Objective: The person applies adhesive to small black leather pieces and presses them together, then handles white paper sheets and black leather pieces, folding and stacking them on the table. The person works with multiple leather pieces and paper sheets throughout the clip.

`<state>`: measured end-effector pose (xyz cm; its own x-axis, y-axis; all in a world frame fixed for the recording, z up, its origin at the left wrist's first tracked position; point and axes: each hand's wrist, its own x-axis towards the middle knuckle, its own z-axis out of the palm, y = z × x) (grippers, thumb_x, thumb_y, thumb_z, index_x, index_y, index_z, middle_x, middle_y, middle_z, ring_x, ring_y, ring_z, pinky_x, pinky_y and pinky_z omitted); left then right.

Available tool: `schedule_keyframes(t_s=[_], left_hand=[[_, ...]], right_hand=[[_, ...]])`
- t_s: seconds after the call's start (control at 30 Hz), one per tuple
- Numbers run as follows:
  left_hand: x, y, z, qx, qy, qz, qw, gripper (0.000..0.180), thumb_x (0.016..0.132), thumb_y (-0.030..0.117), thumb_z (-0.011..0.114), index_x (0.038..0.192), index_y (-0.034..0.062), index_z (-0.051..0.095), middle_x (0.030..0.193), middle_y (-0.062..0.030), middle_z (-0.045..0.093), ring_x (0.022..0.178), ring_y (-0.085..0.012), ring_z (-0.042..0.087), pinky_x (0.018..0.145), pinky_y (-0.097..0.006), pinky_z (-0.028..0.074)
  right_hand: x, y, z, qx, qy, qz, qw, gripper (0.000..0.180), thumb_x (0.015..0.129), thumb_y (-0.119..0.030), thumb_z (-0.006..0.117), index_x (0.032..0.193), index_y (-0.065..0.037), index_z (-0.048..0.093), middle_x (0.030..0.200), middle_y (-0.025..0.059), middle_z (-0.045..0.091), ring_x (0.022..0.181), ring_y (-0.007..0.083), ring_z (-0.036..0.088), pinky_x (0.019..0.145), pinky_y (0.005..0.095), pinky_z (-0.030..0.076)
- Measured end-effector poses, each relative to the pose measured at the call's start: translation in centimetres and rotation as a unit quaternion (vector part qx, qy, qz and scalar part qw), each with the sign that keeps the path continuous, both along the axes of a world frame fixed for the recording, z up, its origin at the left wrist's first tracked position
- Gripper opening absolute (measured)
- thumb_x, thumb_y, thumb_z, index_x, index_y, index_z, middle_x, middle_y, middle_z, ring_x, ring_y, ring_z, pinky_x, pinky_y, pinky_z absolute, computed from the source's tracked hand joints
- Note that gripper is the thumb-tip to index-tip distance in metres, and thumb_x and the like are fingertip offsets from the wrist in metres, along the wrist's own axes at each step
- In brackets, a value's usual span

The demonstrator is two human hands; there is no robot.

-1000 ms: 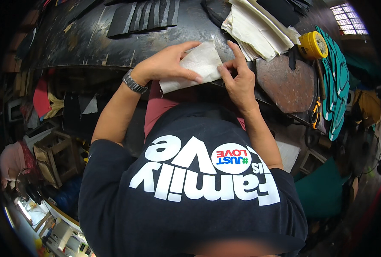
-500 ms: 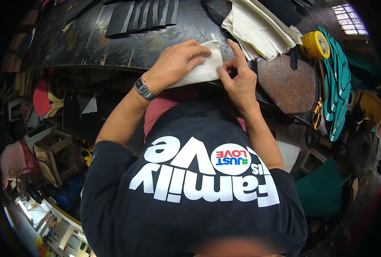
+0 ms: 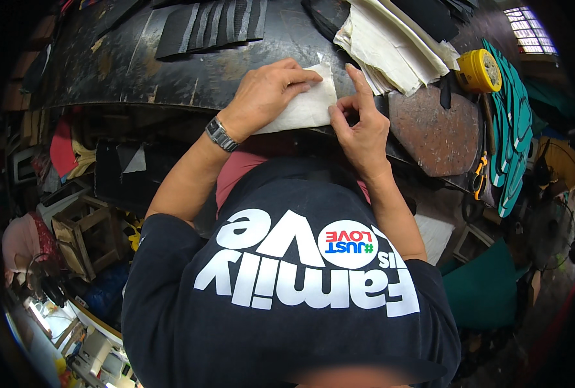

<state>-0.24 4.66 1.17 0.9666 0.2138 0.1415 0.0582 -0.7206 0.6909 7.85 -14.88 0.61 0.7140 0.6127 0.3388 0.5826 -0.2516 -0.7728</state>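
The dark tabletop (image 3: pixel 126 74) carries a stack of white sheets (image 3: pixel 391 52) and a smaller brown board (image 3: pixel 439 132) at right. The left hand (image 3: pixel 265 97), fingers bent, lies over a white piece (image 3: pixel 308 107) at the near edge; the right hand (image 3: pixel 363 129) has its thumb at the piece's right side, index finger raised. Whether either grips cannot be told.
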Motion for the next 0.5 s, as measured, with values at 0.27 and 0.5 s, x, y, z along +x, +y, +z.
schedule_keyframes(t_s=[0.27, 0.5], left_hand=[[0.60, 0.45, -0.38, 0.023, -0.004, -0.003, 1.000, 0.019, 0.093, 0.028, 0.069, 0.106, 0.0210, 0.080, 0.090, -0.0068, 0.068, 0.087, -0.0293, 0.067, 0.076, -0.041, 0.053], [0.64, 0.14, 0.09, 0.075, -0.009, -0.002, 0.997, 0.026, 0.091, 0.026, 0.073, 0.113, 0.0158, 0.077, 0.089, -0.0087, 0.067, 0.081, -0.0277, 0.068, 0.074, -0.038, 0.054]], right_hand=[[-0.08, 0.16, -0.16, -0.007, -0.028, -0.007, 1.000, 0.070, 0.080, 0.002, 0.069, 0.147, -0.009, 0.052, 0.072, 0.0081, 0.066, 0.063, 0.0209, 0.066, 0.065, 0.0344, 0.056], [-0.30, 0.31, -0.64, -0.027, -0.043, -0.012, 0.999, 0.070, 0.080, 0.002, 0.070, 0.147, -0.010, 0.052, 0.073, 0.0070, 0.063, 0.066, 0.0214, 0.064, 0.066, 0.0363, 0.054]])
